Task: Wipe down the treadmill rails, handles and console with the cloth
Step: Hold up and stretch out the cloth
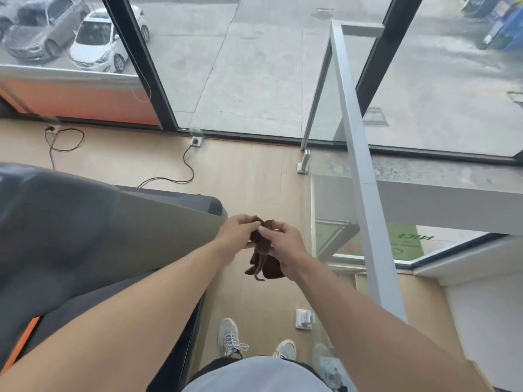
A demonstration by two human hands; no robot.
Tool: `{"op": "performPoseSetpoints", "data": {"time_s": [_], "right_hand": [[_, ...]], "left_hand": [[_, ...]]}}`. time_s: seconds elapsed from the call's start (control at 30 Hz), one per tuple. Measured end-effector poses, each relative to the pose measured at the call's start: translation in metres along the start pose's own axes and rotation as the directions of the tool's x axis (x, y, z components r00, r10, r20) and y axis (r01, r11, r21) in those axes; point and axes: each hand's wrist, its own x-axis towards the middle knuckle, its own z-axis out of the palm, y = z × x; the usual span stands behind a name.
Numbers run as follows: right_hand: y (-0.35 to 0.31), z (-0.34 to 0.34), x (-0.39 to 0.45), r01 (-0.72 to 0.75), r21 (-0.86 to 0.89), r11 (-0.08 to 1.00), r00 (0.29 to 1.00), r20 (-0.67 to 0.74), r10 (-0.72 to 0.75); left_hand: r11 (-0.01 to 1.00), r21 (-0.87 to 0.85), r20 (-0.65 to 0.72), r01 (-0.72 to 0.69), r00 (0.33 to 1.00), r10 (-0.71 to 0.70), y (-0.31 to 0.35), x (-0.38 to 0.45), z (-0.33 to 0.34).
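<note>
Now both hands, left hand (pixel 236 236) + right hand (pixel 284 244), gripping bunched cloth (pixel 263 260).

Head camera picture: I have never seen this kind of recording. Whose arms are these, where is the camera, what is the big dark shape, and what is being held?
The camera sits on a person's head and looks down, so the arms are the wearer's own. The left hand and right hand together grip a crumpled brown cloth in the air, apart from any surface. The big dark shape on the left is the treadmill. Below are the wearer's grey shoes on a pale wooden floor. A silver glass railing runs on the right, before windows onto a street.
</note>
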Motion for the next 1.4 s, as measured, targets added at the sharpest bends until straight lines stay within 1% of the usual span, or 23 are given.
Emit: {"op": "performPoseSetpoints", "data": {"time_s": [0.07,0.17,0.23,0.3,0.37,0.43,0.47,0.53,0.57,0.6,0.63,0.7,0.73,0.8,0.87,0.93,1.0,1.07,1.13,1.2,1.27,1.33,1.4], "right_hand": [[-0.007,0.003,0.005,0.018,-0.009,1.000,0.999,-0.036,-0.018],[-0.020,0.003,0.015,0.070,-0.136,0.988,0.996,-0.052,-0.078],[-0.029,0.009,0.019,0.093,-0.204,0.974,0.995,0.044,-0.086],[-0.035,0.011,0.024,0.115,-0.223,0.968,0.983,0.168,-0.077],[-0.044,0.007,0.029,0.089,-0.182,0.979,0.978,0.202,-0.052],[-0.051,0.000,0.030,0.077,-0.155,0.985,0.984,0.168,-0.051],[-0.054,-0.003,0.031,0.100,-0.179,0.979,0.990,0.118,-0.079],[-0.055,-0.008,0.036,0.185,-0.309,0.933,0.979,-0.030,-0.204],[-0.056,-0.012,0.041,0.214,-0.394,0.894,0.963,-0.070,-0.261],[-0.056,-0.016,0.045,0.224,-0.474,0.851,0.960,-0.044,-0.277],[-0.055,-0.019,0.047,0.225,-0.548,0.806,0.970,0.047,-0.239],[-0.051,-0.025,0.053,0.246,-0.661,0.709,0.964,0.242,-0.108],[-0.048,-0.026,0.055,0.259,-0.690,0.676,0.953,0.298,-0.061],[-0.040,-0.026,0.056,0.264,-0.697,0.667,0.934,0.356,0.002],[-0.027,-0.027,0.057,0.245,-0.711,0.659,0.926,0.374,0.058],[-0.014,-0.033,0.060,0.248,-0.752,0.611,0.927,0.367,0.075],[-0.004,-0.045,0.062,0.251,-0.788,0.562,0.939,0.339,0.055],[-0.002,-0.061,0.065,0.219,-0.802,0.556,0.957,0.288,0.039],[-0.007,-0.072,0.065,0.203,-0.809,0.552,0.967,0.255,0.020],[-0.017,-0.076,0.066,0.220,-0.826,0.519,0.972,0.230,-0.047],[-0.031,-0.076,0.064,0.257,-0.839,0.479,0.966,0.234,-0.110],[-0.044,-0.076,0.064,0.284,-0.833,0.476,0.958,0.267,-0.104],[-0.055,-0.077,0.062,0.281,-0.811,0.514,0.958,0.267,-0.102]], "left_hand": [[0.999,-0.052,0.037,0.004,0.999,-0.002,0.002,0.010,0.000],[0.992,-0.122,0.107,-0.005,0.994,0.018,0.012,0.019,0.000],[0.991,-0.129,0.144,-0.042,0.988,0.061,0.018,0.024,-0.004],[0.993,-0.073,0.213,-0.093,0.971,0.107,0.022,0.028,-0.012],[0.988,0.017,0.288,-0.155,0.947,0.144,0.026,0.033,-0.021],[0.960,0.162,0.257,-0.230,0.949,0.184,0.033,0.035,-0.026],[0.940,0.224,0.229,-0.257,0.952,0.205,0.038,0.035,-0.027],[0.921,0.265,0.244,-0.285,0.944,0.222,0.048,0.036,-0.028],[0.921,0.268,0.269,-0.283,0.940,0.211,0.054,0.036,-0.028],[0.921,0.273,0.291,-0.278,0.936,0.196,0.060,0.036,-0.030],[0.921,0.277,0.311,-0.275,0.932,0.185,0.066,0.037,-0.032],[0.930,0.250,0.368,-0.268,0.915,0.165,0.078,0.037,-0.038],[0.941,0.220,0.395,-0.257,0.906,0.155,0.084,0.035,-0.041],[0.961,0.151,0.409,-0.231,0.900,0.152,0.092,0.032,-0.047],[0.968,0.104,0.417,-0.227,0.894,0.165,0.099,0.028,-0.054],[0.972,0.101,0.390,-0.214,0.907,0.159,0.099,0.028,-0.065],[0.970,0.113,0.326,-0.216,0.930,0.169,0.096,0.027,-0.074],[0.956,0.175,0.220,-0.235,0.956,0.194,0.092,0.029,-0.081],[0.927,0.284,0.105,-0.246,0.969,0.225,0.086,0.029,-0.084],[0.906,0.351,-0.016,-0.238,0.966,0.259,0.078,0.031,-0.086],[0.901,0.362,-0.112,-0.239,0.948,0.297,0.072,0.035,-0.088],[0.896,0.371,-0.150,-0.245,0.936,0.318,0.070,0.037,-0.091],[0.900,0.353,-0.172,-0.256,0.928,0.331,0.071,0.041,-0.092]]}}
